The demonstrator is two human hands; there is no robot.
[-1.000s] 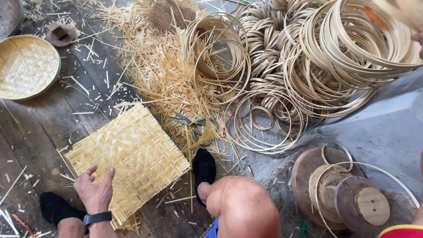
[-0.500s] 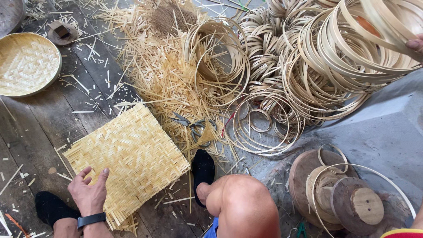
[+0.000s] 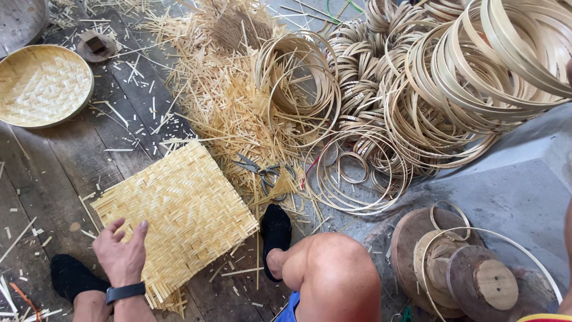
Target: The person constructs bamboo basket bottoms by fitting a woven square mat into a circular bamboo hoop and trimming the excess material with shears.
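The left hand point(image 3: 122, 253) lies spread, fingers splayed, on the near corner of the square woven bamboo mat point(image 3: 176, 211), which sits flat on the plank floor point(image 3: 53, 161), up and right of that hand, set diamond-wise. The right hand is out of view (state unknowable). Beyond lie scissors point(image 3: 265, 173), pale splinter offcuts point(image 3: 220, 101), stiff bamboo hoops point(image 3: 471, 77).

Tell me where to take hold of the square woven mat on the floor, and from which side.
Grip the woven mat by its near-left edge, beside the left hand already resting there. It lies flat on the plank floor, so fingers probably have to slide under that edge, thumb on top. Its lower corner is frayed with loose strips; its far-right side borders the straw pile and scissors.
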